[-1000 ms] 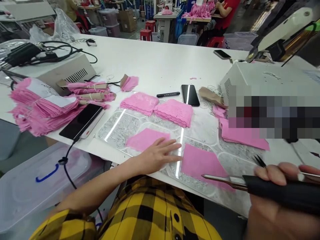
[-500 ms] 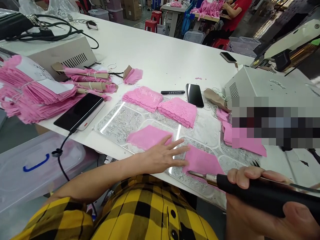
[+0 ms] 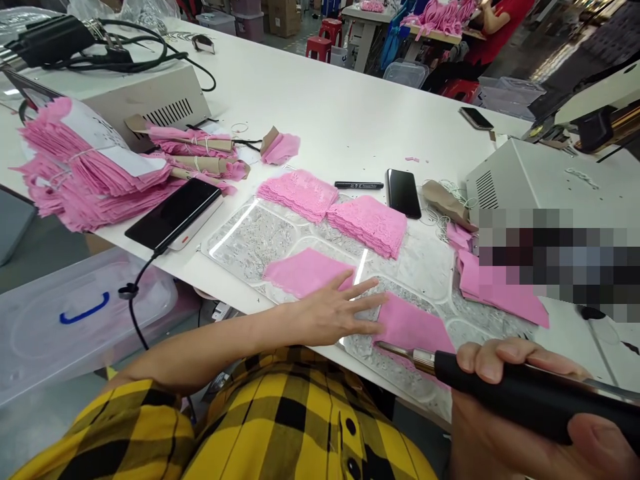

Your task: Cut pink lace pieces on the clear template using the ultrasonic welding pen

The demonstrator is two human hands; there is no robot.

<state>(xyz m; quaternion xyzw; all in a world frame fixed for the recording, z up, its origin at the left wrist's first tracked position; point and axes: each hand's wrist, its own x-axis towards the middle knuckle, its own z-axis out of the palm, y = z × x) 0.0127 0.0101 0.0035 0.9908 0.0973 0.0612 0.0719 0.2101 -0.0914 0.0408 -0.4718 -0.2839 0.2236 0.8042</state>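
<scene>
My left hand [image 3: 333, 310] lies with its fingers spread over the clear patterned mat [image 3: 245, 243]. Its fingertips reach the left edge of a flat pink fabric piece [image 3: 417, 327]. Under and beside its thumb is another pink fabric piece [image 3: 305, 272]. In the lower right, my right hand [image 3: 540, 413] wraps round a black-handled tool [image 3: 490, 380] with a slim metal tip. That tip points left over the lower left part of the first fabric piece; whether it touches the cloth I cannot tell. Two stacks of pink lace-edged fabric, a left stack [image 3: 300, 193] and a right stack [image 3: 367, 225], sit behind my left hand.
Bundled pink fabric [image 3: 100, 167] and a phone [image 3: 173, 212] lie left. A marker [image 3: 359, 185] and another phone [image 3: 403, 193] are behind the stacks. Folded pink cloth [image 3: 503, 290] and a grey box [image 3: 540, 180] stand right. A person in red [image 3: 503, 30] sits far back.
The view has shifted slightly, so the table and its things appear further right. Both hands keep nearly the same pose, and the tool tip stays over the same fabric piece.
</scene>
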